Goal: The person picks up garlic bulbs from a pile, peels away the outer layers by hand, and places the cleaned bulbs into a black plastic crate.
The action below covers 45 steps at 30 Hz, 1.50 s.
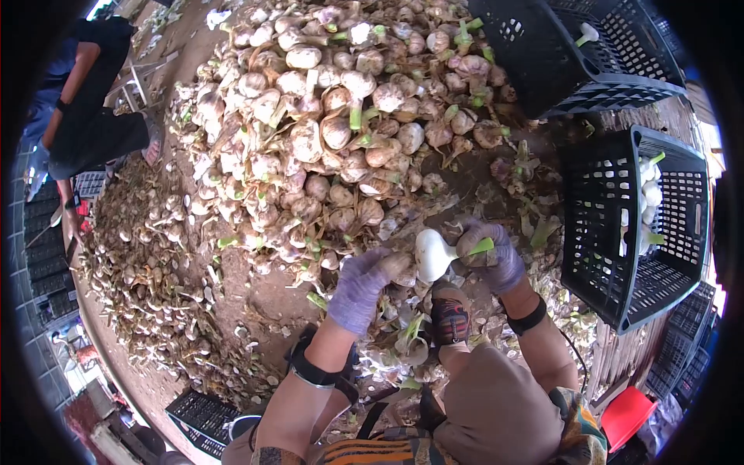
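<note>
Right hand [496, 257] has a good grip on a clean white garlic bulb [432, 257] by its stem, with the green end poking out past the fingers. Left hand [360, 287] is on the bulb's other side, fingers curled with the tips right up by it; can't tell if they're pinching anything. Both are in purplish gloves. So the bulb's basically between the two hands, over a striped shoe [451, 316]. Just beyond that is a big heap of garlic [333, 136], all dirty and papery. Off to the right, a black crate [590, 256] has some white bulbs [652, 195] in it, with another dark crate [535, 54] further up. Far left, another person [101, 128] next to a lower pile [147, 267].
</note>
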Available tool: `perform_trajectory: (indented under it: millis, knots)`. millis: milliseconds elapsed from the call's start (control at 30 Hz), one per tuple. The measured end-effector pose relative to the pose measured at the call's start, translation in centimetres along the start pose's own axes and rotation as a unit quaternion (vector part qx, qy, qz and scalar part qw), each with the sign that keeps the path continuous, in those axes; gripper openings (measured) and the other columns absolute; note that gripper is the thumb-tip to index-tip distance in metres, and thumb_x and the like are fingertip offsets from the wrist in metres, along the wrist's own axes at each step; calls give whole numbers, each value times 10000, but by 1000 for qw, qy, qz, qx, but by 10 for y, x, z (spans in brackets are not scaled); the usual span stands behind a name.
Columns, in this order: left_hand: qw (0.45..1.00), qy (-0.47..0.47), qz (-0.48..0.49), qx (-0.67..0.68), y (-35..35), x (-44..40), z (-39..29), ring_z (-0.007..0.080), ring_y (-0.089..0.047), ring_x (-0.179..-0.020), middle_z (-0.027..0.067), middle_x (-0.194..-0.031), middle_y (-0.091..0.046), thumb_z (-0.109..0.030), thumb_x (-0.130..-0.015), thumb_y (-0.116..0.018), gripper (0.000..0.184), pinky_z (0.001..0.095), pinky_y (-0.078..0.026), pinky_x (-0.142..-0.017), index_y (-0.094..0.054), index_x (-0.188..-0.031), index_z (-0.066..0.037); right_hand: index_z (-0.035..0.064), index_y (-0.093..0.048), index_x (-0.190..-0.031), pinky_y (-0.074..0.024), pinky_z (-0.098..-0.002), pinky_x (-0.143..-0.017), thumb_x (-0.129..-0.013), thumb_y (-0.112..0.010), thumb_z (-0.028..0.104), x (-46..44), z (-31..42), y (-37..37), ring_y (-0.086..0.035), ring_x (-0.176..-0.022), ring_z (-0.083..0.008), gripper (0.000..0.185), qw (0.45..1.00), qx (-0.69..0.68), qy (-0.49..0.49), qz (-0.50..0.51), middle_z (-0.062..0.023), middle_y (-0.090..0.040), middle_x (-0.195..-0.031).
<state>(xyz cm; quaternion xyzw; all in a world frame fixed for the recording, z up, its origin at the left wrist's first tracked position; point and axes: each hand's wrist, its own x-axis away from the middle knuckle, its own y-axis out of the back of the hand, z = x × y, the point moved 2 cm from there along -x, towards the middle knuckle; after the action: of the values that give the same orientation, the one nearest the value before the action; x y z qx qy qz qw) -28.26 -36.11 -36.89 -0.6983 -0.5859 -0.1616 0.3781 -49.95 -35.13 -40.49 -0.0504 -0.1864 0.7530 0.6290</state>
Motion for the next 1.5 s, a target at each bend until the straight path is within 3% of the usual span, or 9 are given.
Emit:
perform_trajectory:
  millis: [467, 600, 667, 733, 933, 1033, 1100, 1267, 1500]
  knots:
    - [996, -41, 7, -76, 8, -8, 26, 153, -604, -645, 46, -720, -626, -157, -775, -639, 153, 249, -472, -571, -637, -829, -14, 66, -590, -804, -419, -328, -837, -770, -685, 237, 18, -36, 6, -548, -874, -188, 199, 995, 79, 56, -37, -54, -580, -915]
    - [626, -208, 63, -749, 9, 1, 67, 305, -604, -788, 202, -921, -616, -191, -762, -609, 248, 399, -486, -726, -612, -962, -44, 46, -514, -1132, -487, -307, -735, -846, -552, 186, 8, 64, 18, -545, -931, -168, 321, 873, -292, 244, -304, -84, -549, -904]
    - [680, -57, 28, -730, 39, 10, 143, 354, -559, -980, 178, -1214, -511, -263, -793, -555, 325, 469, -427, -869, -578, -1084, -119, 56, -495, -1165, -492, -300, -743, -837, -562, 183, 1, 92, 42, -544, -935, -167, 358, 902, -245, 241, -261, -93, -534, -983]
    - [499, 143, 415, -747, 19, 33, 137, 359, -538, -1046, 162, -1219, -521, -292, -788, -548, 387, 452, -421, -893, -547, -1140, -130, 76, -457, -1229, -502, -286, -761, -818, -584, 178, -19, 117, 73, -543, -943, -164, 442, 948, -155, 220, -170, -111, -505, -1141]
    - [659, 129, 399, -625, 31, 37, 126, 381, -582, -912, 208, -999, -600, -321, -802, -547, 393, 422, -463, -806, -537, -1149, -136, 35, -544, -1148, -469, -287, -767, -742, -646, 64, -103, -3, 133, -576, -894, -188, 420, 762, 543, 121, -333, -80, -605, -1019]
    - [767, 8, 236, -596, 24, 9, 72, 308, -604, -897, 164, -992, -611, -297, -812, -610, 401, 364, -482, -790, -529, -1171, -138, 24, -582, -1054, -496, -270, -664, -744, -629, 52, -99, 5, 115, -605, -737, -170, 315, 891, 282, -109, -337, -78, -636, -866]
    - [964, 0, 149, -219, 8, 2, 29, 206, -575, -953, 66, -1064, -583, -243, -770, -689, 532, 318, -477, -814, -474, -1245, -136, 29, -581, -1035, -496, -260, -640, -740, -628, 42, -78, 26, 86, -602, -721, -155, 300, 940, 187, -70, -276, -76, -633, -861]
    - [974, -107, 199, 29, -30, -40, -8, 176, -517, -1066, 80, -1189, -518, -215, -683, -769, 646, 314, -461, -878, -457, -1240, -118, 53, -521, -1016, -510, -265, -612, -727, -644, 20, -40, 29, 9, -603, -707, -152, 316, 983, -153, -50, -89, -56, -615, -831]
    - [948, -211, 64, -229, -25, -21, -6, 233, -514, -1068, 134, -1189, -486, -129, -643, -763, 692, 324, -432, -905, -422, -1237, -25, 47, -487, -1084, -438, -218, -494, -787, -659, 319, -23, 7, -28, -513, -573, -90, 438, 955, -246, -152, -70, -36, -557, -775]
